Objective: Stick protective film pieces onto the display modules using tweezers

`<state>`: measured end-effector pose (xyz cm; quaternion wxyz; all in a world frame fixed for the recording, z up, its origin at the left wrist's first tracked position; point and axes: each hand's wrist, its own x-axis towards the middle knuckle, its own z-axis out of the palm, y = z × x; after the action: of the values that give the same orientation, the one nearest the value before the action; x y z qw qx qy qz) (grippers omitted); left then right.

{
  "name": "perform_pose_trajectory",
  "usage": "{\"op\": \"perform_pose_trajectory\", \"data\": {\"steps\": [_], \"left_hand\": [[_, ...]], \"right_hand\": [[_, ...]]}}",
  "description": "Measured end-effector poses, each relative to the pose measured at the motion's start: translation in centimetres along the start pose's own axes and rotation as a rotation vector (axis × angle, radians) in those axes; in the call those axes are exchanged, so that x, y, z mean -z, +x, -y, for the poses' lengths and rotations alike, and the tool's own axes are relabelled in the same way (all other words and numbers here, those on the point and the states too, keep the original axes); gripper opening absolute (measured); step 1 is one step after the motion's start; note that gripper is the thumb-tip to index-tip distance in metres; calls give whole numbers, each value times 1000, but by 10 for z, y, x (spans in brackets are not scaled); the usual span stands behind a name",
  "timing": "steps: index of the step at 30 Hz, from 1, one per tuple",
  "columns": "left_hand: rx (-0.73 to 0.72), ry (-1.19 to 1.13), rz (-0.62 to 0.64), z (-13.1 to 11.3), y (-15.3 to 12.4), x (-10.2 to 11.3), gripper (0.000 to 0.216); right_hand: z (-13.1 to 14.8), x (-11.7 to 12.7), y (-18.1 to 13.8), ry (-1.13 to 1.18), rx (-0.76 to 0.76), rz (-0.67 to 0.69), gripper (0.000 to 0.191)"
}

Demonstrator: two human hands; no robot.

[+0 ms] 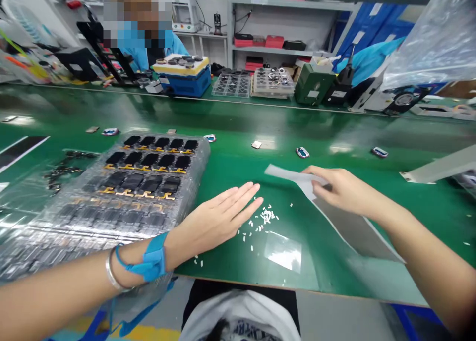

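My left hand (223,214) is stretched flat over the green tabletop, fingers together and straight, holding nothing. Just beyond its fingertips lies a loose pile of small white pieces (267,215), with a few more scattered around. In my right hand (336,187) is a thin grey-white sheet (357,232), gripped near its far end between thumb and fingers. One end of the sheet curls to the left, and the rest hangs down toward the table's front edge. A blue wrist strap (154,259) and a bracelet (110,271) are on my left wrist.
Stacked clear trays of small black screens (150,183) stand left of my left hand. Small watch-like parts (302,152) lie in a row across the far strip. Behind are a blue box (189,81), clear parts trays (273,82) and a seated person (174,43) in blue.
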<state>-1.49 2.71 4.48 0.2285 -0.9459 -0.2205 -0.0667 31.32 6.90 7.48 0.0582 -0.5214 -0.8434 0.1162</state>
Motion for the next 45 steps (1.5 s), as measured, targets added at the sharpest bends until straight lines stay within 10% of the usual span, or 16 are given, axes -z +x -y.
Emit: {"op": "perform_pose_trajectory", "data": {"steps": [9, 20, 28, 38, 45], "left_hand": [[260, -673, -101, 11, -7, -25, 36], [543, -866, -279, 15, -8, -23, 37], [719, -1060, -418, 16, -7, -26, 36], [767, -1172, -561, 21, -6, -24, 30], [797, -1118, -682, 40, -10, -27, 27]], "right_hand": [[20, -29, -38, -489, -298, 148, 19], [101, -63, -31, -553, 49, 225, 38], [51, -38, 3, -669, -31, 128, 34], [92, -65, -7, -609, 510, 186, 29], [52, -47, 59, -677, 469, 30, 33]]}}
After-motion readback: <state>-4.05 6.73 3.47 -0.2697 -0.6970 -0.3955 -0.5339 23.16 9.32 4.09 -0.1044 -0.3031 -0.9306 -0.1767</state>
